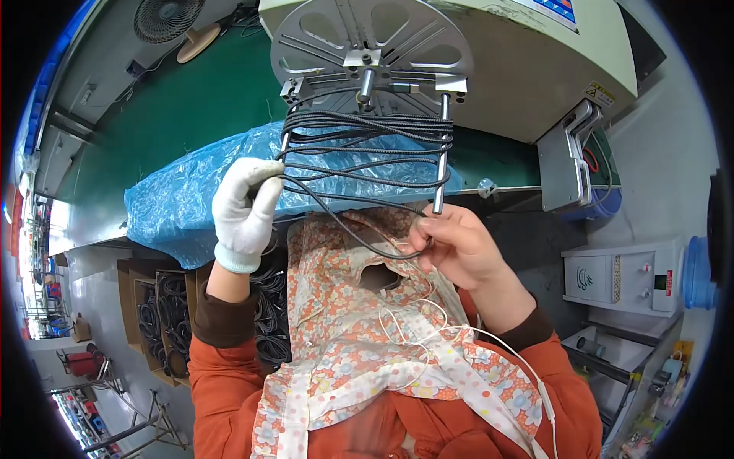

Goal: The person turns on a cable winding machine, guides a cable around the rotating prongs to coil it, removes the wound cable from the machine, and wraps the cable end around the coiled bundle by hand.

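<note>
Green smooth desk (176, 115) beyond the hands, crinkled translucent blue plastic sheet (172, 206) over its edge. Ahead: black braided cord (367, 122) wound across shiny metal rods (440, 191) on round grey metal wheel (334, 40). White-gloved left hand (248, 205) raised, pinching cord near left rod; bare right hand (459, 243) lower, pinching sagging loop by right rod's tip. Brown cardboard box (131, 294), left of left forearm.

Fan (167, 18) at upper left — water dispenser (596, 279) right.

The one view looks forward and steeply down from the wearer's head (a wide, bowed sweep), close to the left hand (246, 205) and right hand (461, 243), the desk (195, 92) beyond.
</note>
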Tool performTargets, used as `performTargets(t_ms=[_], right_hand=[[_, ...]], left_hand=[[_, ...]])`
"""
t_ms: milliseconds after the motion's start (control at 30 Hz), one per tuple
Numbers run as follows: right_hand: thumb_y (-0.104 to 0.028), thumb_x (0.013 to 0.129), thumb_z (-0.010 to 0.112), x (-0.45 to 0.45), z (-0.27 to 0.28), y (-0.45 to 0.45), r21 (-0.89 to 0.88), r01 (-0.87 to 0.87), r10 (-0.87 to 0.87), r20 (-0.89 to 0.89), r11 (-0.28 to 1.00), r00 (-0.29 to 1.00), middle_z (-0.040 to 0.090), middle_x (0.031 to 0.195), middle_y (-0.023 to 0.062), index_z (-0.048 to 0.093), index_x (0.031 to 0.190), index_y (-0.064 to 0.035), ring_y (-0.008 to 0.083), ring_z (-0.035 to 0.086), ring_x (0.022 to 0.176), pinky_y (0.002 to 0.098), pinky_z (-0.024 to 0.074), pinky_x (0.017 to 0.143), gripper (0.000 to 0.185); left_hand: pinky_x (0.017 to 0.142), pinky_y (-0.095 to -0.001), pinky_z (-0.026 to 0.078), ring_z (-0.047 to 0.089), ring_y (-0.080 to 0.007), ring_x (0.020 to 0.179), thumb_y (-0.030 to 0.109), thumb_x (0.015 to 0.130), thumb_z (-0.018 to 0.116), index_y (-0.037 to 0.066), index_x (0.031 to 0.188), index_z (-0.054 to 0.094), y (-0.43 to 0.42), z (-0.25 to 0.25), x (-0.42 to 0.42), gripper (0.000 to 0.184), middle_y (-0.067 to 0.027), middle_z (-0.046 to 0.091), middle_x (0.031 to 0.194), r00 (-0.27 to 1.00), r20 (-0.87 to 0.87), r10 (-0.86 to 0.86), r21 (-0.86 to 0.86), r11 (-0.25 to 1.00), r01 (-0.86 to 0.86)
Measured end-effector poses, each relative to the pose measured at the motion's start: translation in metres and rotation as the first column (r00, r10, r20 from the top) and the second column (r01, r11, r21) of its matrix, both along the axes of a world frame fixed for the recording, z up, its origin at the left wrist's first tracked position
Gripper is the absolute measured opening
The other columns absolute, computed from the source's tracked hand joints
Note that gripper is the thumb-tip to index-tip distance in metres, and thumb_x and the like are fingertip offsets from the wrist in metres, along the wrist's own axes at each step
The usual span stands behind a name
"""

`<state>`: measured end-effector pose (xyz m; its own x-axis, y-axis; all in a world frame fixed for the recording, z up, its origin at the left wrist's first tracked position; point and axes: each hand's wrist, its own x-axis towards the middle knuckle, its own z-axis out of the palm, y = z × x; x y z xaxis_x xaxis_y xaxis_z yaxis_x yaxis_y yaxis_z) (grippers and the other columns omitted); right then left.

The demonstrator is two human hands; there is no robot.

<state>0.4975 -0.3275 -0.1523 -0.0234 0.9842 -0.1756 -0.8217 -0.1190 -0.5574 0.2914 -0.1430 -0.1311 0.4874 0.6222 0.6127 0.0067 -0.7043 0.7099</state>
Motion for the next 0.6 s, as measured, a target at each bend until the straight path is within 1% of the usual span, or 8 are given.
performTargets(t_ms=[33,167,200,333,500,533,567,600], right_hand=[[-0.005,0.085,0.053,0.004,0.004,-0.002,-0.003,0.003,-0.003,-0.002,1.0,1.0,0.061,0.076,0.0139,0.058,0.086,0.0003,0.0163,0.06,0.072,0.0197,0.0479,0.06,0.007],[0.001,0.085,0.052,0.015,0.019,-0.004,-0.107,0.003,-0.038,-0.329,0.994,0.943,0.06,0.081,0.0148,0.057,0.086,0.0016,0.0166,0.06,0.075,0.0143,0.0463,0.056,0.006],[0.001,0.085,0.052,0.016,0.023,-0.004,-0.108,0.002,-0.038,-0.33,0.994,0.943,0.06,0.081,0.0148,0.057,0.086,0.0016,0.0166,0.06,0.075,0.0143,0.0463,0.056,0.006],[0.005,0.083,0.052,0.02,0.041,-0.008,-0.106,0.235,-0.254,-0.235,0.966,0.938,0.058,0.089,0.0153,0.057,0.089,0.003,0.017,0.06,0.077,0.0134,0.0466,0.058,0.008],[0.006,0.081,0.054,0.014,0.055,-0.004,-0.053,0.374,-0.377,-0.055,0.926,0.925,0.057,0.096,0.0143,0.058,0.089,0.0027,0.0185,0.061,0.079,0.0168,0.0489,0.061,0.01],[0.006,0.081,0.054,0.014,0.053,-0.004,-0.052,0.377,-0.379,-0.055,0.925,0.924,0.057,0.096,0.0143,0.058,0.089,0.0027,0.0185,0.061,0.079,0.0168,0.0489,0.061,0.01],[0.006,0.08,0.055,0.014,0.049,-0.004,0.098,0.407,-0.418,0.146,0.908,0.897,0.057,0.095,0.0137,0.059,0.089,0.0025,0.0181,0.06,0.078,0.0176,0.0484,0.06,0.01],[0.006,0.079,0.057,0.014,0.045,-0.003,0.249,0.399,-0.465,0.332,0.882,0.821,0.057,0.094,0.0131,0.059,0.088,0.0023,0.0177,0.059,0.076,0.0184,0.0479,0.06,0.01]], left_hand=[[0.058,-0.0228,0.042,0.051,-0.0123,0.063,-0.005,0.074,0.058,0.001,0.091,0.063,-0.002,0.0,0.001,0.018,-0.0047,0.059,0.076,1.0,-0.002,-0.003,-0.003,1.0,0.003],[0.058,-0.0244,0.042,0.05,-0.0143,0.063,-0.006,0.068,0.061,0.002,0.09,0.063,-0.013,0.013,0.004,0.023,-0.0049,0.059,0.077,0.974,-0.223,-0.038,0.225,0.97,0.089],[0.058,-0.0244,0.042,0.05,-0.0143,0.063,-0.006,0.068,0.061,0.002,0.09,0.063,-0.014,0.015,0.003,0.023,-0.0049,0.059,0.077,0.974,-0.224,-0.038,0.224,0.971,0.089],[0.057,-0.0246,0.041,0.049,-0.0149,0.061,-0.008,0.066,0.061,0.002,0.09,0.063,-0.017,0.016,0.001,0.026,-0.0049,0.059,0.077,0.962,-0.274,0.001,0.269,0.96,0.075],[0.057,-0.0245,0.042,0.049,-0.0133,0.061,-0.009,0.069,0.058,0.002,0.09,0.064,-0.005,0.02,-0.004,0.024,-0.005,0.059,0.078,0.981,-0.155,0.12,0.192,0.977,-0.089],[0.057,-0.0245,0.042,0.049,-0.0133,0.061,-0.009,0.069,0.058,0.002,0.09,0.064,-0.004,0.02,-0.003,0.024,-0.005,0.059,0.078,0.981,-0.155,0.117,0.193,0.977,-0.087],[0.057,-0.0243,0.042,0.049,-0.0127,0.061,-0.009,0.07,0.058,0.002,0.09,0.064,-0.002,0.019,-0.002,0.024,-0.0052,0.059,0.079,0.984,-0.152,0.094,0.076,0.994,-0.083],[0.057,-0.0241,0.043,0.05,-0.0122,0.062,-0.009,0.071,0.057,0.002,0.091,0.064,-0.001,0.018,-0.001,0.023,-0.0054,0.059,0.079,0.987,-0.146,0.073,-0.042,0.996,-0.08]])
